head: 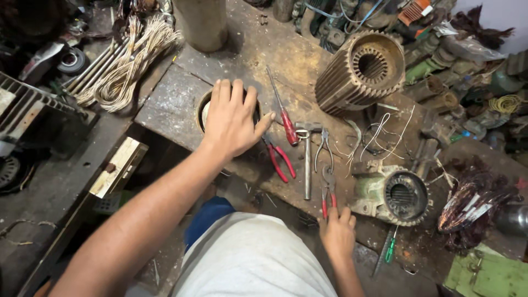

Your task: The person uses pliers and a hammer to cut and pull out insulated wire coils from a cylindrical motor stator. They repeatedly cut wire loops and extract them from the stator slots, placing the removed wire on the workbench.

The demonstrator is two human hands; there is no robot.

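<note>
The left hand (pixel 234 118) lies spread over a half-hidden round tin (pixel 204 110); the right hand (pixel 337 234), fingers loose, touches one of two red-handled pliers (pixel 328 192) near the bench edge

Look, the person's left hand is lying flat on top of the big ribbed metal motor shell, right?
Not quite. The head view shows the left hand flat on a round metal can set in the bench; the big ribbed metal motor shell lies apart, untouched.
</note>
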